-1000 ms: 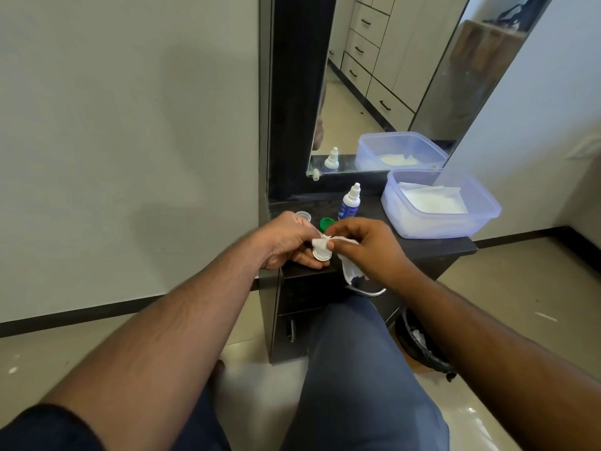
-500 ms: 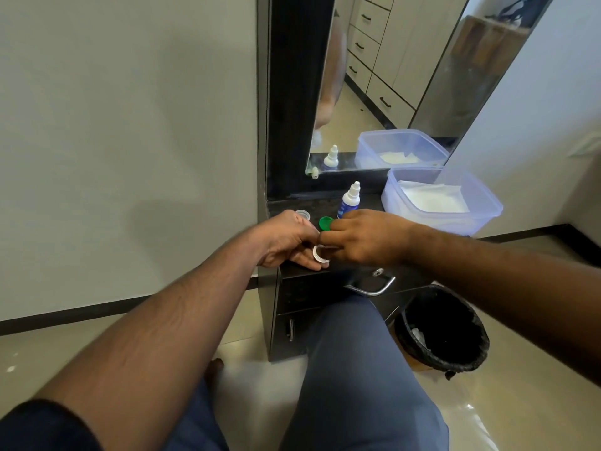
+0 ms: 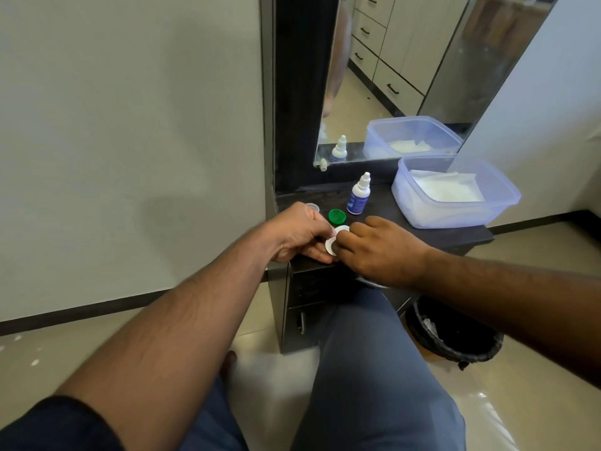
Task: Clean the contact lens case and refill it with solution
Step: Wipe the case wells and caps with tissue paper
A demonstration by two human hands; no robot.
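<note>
The white contact lens case [image 3: 332, 246] is held just above the front edge of the dark counter [image 3: 455, 237], its two round wells showing between my hands. My left hand [image 3: 300, 234] grips it from the left, fingers curled under it. My right hand [image 3: 380, 250] meets it from the right, with curled fingertips pinching the case. A green cap [image 3: 337, 216] lies on the counter just behind the hands, and a clear cap [image 3: 313, 207] lies behind my left hand. The small white solution bottle [image 3: 358, 196] with a blue label stands upright behind the green cap.
A translucent plastic tub [image 3: 422, 213] holding white tissues sits at the counter's right end. A mirror [image 3: 406, 76] rises behind the counter. A black bin [image 3: 455, 336] stands on the floor to the right of my knee. Drawers are below the counter.
The white tissue that my right hand held against the case is gone from that hand. My right hand is back at the case with bare fingers. My left hand has kept its hold.
</note>
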